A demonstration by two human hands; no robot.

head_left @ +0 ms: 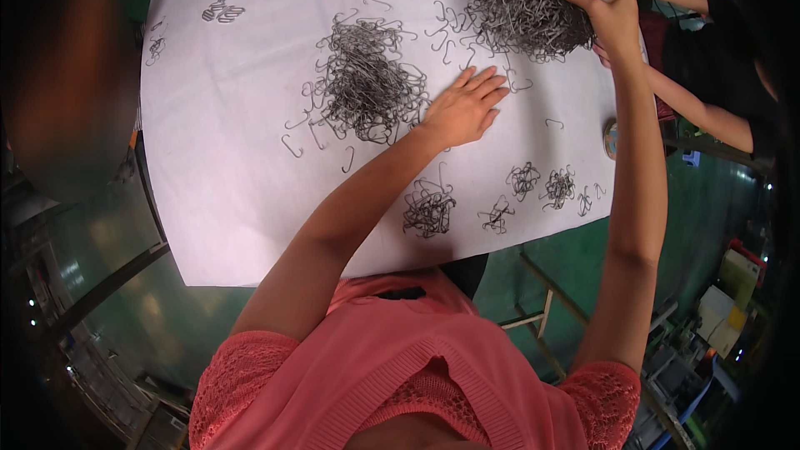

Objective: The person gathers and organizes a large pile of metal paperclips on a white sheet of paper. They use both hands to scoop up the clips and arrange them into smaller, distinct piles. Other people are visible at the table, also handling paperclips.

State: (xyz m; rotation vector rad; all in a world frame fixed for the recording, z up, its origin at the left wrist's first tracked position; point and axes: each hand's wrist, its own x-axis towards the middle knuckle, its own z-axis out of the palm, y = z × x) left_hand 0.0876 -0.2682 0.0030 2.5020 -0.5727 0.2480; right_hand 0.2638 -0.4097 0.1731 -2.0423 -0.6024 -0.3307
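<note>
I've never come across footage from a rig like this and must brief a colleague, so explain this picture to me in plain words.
There is no robot here: these are a person's two bare hands. The one picture comes from the left of two wide fisheye cameras worn on that person's head, looking down, so straight edges bend toward the rim.

On the white sheet lie bent metal wire hooks: a large pile at the far right, a smaller pile near the middle, and little clusters along the near edge.

The left hand lies flat between the two piles, with nothing visibly held. The right hand is curved against the large pile's right side; whether it grips any hooks is unclear. Another person's arm shows at the right.
</note>
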